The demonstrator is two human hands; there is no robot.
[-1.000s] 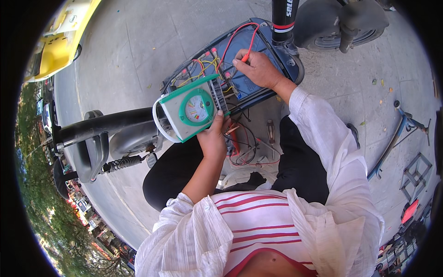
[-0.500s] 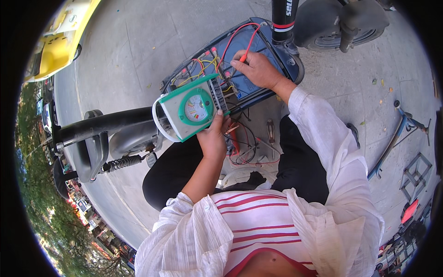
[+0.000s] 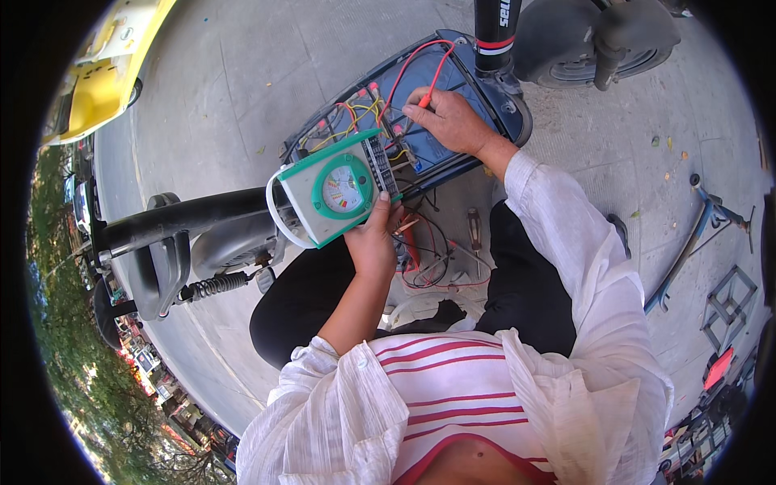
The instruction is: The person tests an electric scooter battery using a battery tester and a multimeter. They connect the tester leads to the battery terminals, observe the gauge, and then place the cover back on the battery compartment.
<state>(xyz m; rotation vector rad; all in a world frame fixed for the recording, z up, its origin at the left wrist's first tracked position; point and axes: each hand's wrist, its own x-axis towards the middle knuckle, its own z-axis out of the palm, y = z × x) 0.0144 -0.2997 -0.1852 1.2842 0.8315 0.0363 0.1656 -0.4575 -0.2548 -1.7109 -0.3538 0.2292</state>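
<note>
My left hand (image 3: 374, 238) grips a white and green meter (image 3: 311, 210) with a round dial and white strap, tilted beside the open blue deck (image 3: 477, 85) of a scooter. My right hand (image 3: 444, 121) pinches a red probe (image 3: 424, 102) on a red lead over the wiring (image 3: 364, 113), yellow and red with several pink-red caps; where its tip touches is hidden by my fingers. Below the deck, black and red cables (image 3: 436, 259) lie on the pavement near a screwdriver (image 3: 475, 230).
A black wheel (image 3: 566, 56) is at upper right, a black frame arm with spring (image 3: 218, 285) at left. A yellow body (image 3: 97, 97) stands upper left. A blue metal frame (image 3: 687, 234) and a grey metal stand (image 3: 723, 307) lie on the right.
Compared with a second ago, my right hand and the red probe sit very slightly lower and to the left. My left hand and the meter have hardly moved.
</note>
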